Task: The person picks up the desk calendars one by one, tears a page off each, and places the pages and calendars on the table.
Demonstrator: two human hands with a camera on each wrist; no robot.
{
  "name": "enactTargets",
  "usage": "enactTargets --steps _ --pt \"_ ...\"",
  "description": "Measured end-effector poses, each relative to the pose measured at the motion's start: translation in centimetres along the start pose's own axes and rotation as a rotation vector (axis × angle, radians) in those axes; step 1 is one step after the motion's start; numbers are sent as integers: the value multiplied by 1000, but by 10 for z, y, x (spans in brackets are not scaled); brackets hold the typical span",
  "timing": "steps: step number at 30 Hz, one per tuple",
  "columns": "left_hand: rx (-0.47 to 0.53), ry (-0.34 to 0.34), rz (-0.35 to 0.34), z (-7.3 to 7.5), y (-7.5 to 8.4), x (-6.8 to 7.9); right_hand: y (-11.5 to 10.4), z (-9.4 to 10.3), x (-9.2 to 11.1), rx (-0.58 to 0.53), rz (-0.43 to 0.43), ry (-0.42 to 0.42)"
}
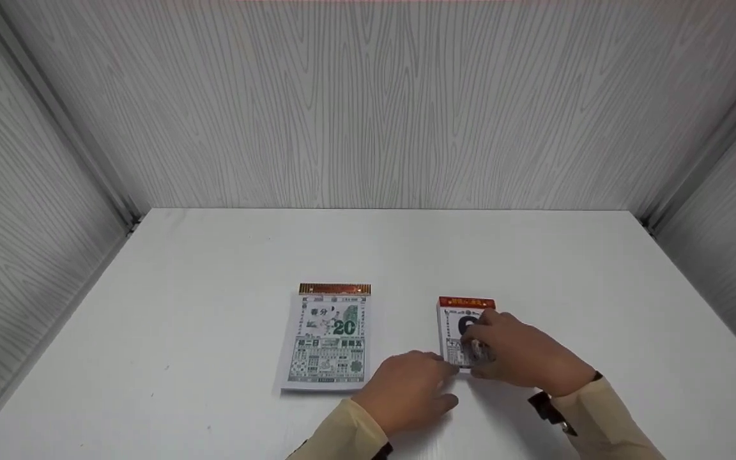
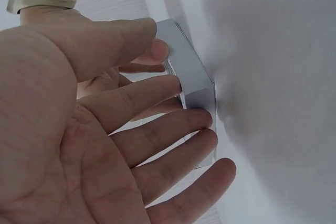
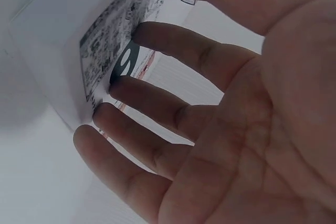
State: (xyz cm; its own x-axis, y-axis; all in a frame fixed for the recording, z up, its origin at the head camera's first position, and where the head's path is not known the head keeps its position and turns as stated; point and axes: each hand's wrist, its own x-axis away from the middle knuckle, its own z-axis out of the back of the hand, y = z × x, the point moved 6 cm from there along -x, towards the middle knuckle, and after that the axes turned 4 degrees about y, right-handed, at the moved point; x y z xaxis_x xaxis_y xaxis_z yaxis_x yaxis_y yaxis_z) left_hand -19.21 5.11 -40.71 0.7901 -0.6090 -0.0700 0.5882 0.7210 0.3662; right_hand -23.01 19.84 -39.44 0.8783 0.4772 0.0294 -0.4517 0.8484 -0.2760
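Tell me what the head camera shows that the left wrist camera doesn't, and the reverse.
Only the head view: the larger white paper calendar block with green print, the grey wood-grain back panel, and the printed front of the smaller, red-topped white paper calendar block.

Only the left wrist view: the palm side of the bare left hand; the head view shows its back instead.

Both: the left hand, the bare right hand, the beige sleeve on the right arm, part of the smaller block, and the smooth white tabletop.
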Motion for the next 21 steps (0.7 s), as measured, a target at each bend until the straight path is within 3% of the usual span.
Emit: enactTargets --steps 5,10,15,21 --pt "195 26 128 6 -15 -5 12 7 -3 -69 -80 47" --pt "327 59 250 3 -33 -13 28 8 -5 -117 -190 79" --pt "382 47 331 -2 -39 -20 46 5 -7 -154 -330 36" --pt "376 34 344 -3 -36 -27 55 -1 -7 -148 -432 -39"
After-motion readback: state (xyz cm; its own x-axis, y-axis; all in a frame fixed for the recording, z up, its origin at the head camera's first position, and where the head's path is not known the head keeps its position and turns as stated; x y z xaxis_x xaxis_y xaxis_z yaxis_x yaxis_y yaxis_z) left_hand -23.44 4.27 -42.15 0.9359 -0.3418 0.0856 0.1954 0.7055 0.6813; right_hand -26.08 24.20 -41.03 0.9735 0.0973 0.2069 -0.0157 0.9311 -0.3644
